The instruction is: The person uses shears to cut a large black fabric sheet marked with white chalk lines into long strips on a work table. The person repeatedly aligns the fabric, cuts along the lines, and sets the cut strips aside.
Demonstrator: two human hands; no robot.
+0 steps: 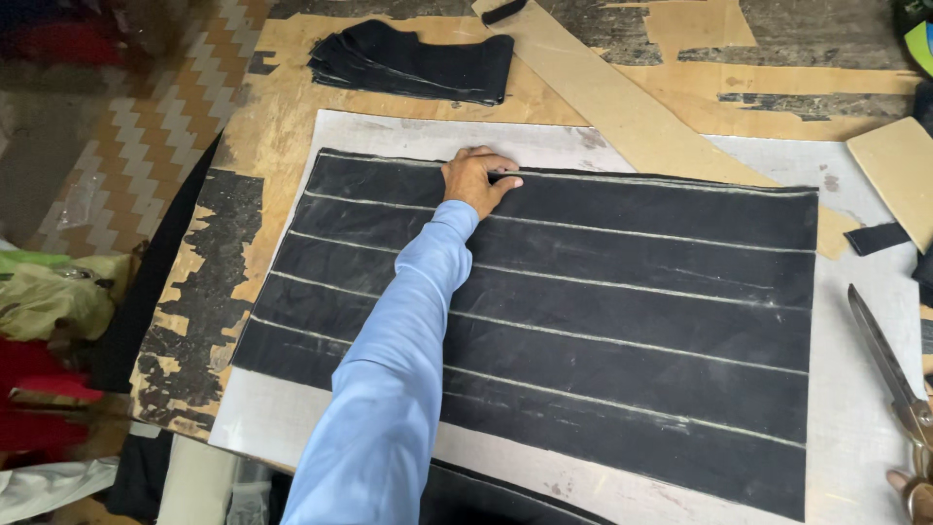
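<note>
The black cloth [622, 321] is lying flat on a pale grey sheet [855, 428] on the bench [282, 87], ruled across with long chalk lines [632, 345]. The person's left hand [476, 180] is pressing down at the cloth's far edge, fingers curled with the thumb pointing right — the grip is closing on nothing that can be made out, only resting on the fabric. A light blue sleeve [389, 379] is covering part of the cloth's near left area, and the frame is cutting off the cloth's bottom edge.

The right hand [909, 481] is showing only as a few fingers at the lower right corner, hooked in the handle of a pair of scissors [889, 365] — the rest is out of frame, so how firmly it is holding cannot be told.

Further out, a stack of black pieces [418, 60] is sitting at the bench's far side, beside a long tan strip [622, 107]. The left margin is blurring into coloured fabrics, hard to identify.
</note>
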